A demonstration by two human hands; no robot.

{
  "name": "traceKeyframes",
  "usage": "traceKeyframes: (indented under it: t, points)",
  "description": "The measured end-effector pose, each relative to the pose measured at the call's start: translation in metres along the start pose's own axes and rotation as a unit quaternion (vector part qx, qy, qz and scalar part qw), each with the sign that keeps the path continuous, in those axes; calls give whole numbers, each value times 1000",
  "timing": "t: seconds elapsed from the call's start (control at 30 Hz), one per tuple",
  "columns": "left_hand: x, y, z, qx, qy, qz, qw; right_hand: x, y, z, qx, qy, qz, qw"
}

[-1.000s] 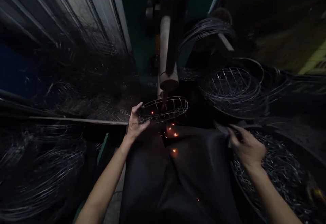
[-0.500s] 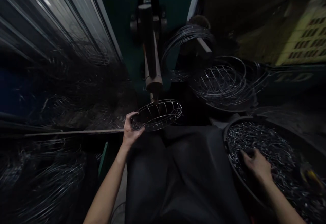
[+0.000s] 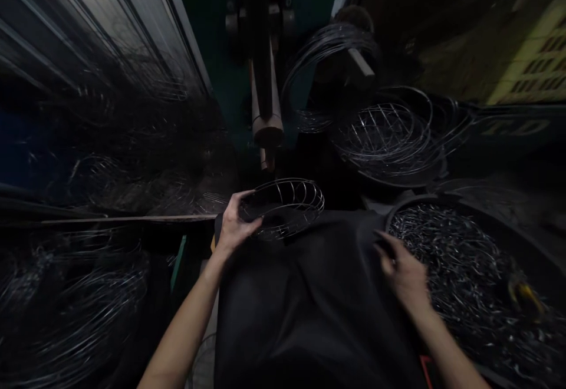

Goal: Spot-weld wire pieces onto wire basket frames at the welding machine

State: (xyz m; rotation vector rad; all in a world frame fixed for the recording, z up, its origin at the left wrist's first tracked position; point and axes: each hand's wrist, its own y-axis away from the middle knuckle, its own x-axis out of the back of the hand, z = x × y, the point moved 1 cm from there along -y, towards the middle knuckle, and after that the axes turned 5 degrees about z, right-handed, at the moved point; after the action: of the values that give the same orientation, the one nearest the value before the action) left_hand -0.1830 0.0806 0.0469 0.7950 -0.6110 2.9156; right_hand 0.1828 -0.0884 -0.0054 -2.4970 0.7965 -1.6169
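My left hand (image 3: pixel 236 224) grips the left side of a round wire basket (image 3: pixel 305 204), thumb below and fingers over the rim. The basket is held tilted above the black apron (image 3: pixel 309 294) on my lap, just below the tip of a machine arm (image 3: pixel 267 132). To the right, my right hand (image 3: pixel 404 268) is by the near rim of a tub (image 3: pixel 393 215) full of small bent metal pieces (image 3: pixel 460 253). Its thumb and forefinger are pinched together, and whatever they hold is too dark and small to name.
Behind the tub stands a basin with wire hoops and grids (image 3: pixel 384 135). A wire coil (image 3: pixel 336 38) hangs beside the machine. Wire parts (image 3: pixel 88 306) pile up at the lower left. A yellow-handled tool (image 3: pixel 526 299) lies in the tub; a yellow crate (image 3: pixel 539 53) stands far right.
My right hand has come up out of the metal pieces and moved left toward my lap. My left hand has brought the basket slightly down and right, away from the machine tip.
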Motion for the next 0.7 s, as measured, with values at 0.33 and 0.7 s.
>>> traceKeyframes:
  t: [0.33, 0.7]
  points:
    - [-2, -15, 37, -68, -27, 12, 997, -6, -34, -53, 31, -171, -2, 985]
    - [-12, -20, 39, -126, -81, -86, 985, -21, -118, -201, 316, -174, -140, 922]
